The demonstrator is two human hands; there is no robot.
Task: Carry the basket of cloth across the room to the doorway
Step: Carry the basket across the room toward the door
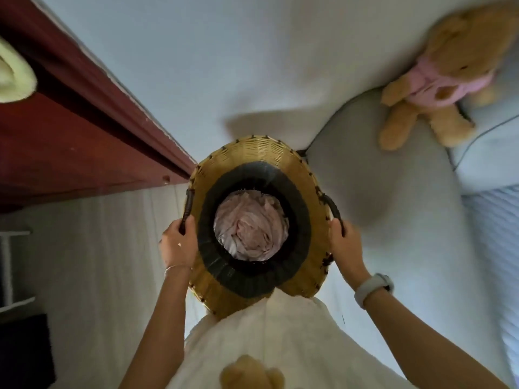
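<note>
Basket (252, 153) first: you have the woven, straw-coloured tub straight ahead of your chest, seen from above, with a wide dark band around the inside of its mouth. Down in the middle lies a crumpled bundle of pale pink cloth (250, 227). Your left hand (178, 242) is curled shut around the dark handle (188, 209) on the left side of the rim, and a thin bracelet (175, 268) sits on that wrist. Your right hand (344, 245) is closed on the matching loop handle (335, 210) on the right side, with a pale wristband (372, 289) further up the arm. Whether the basket's bottom rests on anything you cannot tell from here, since its own body hides it.

Behind the basket runs a plain pale wall (210, 66). To your left a dark red wooden edge (84, 130) slants across the corner, with something pale yellow-green (14, 77) at its upper end. To your right lies a grey cushion (379, 206), and beyond it a tan teddy bear (449, 80) in pink clothes rests near a light blue pillow (491, 153).
</note>
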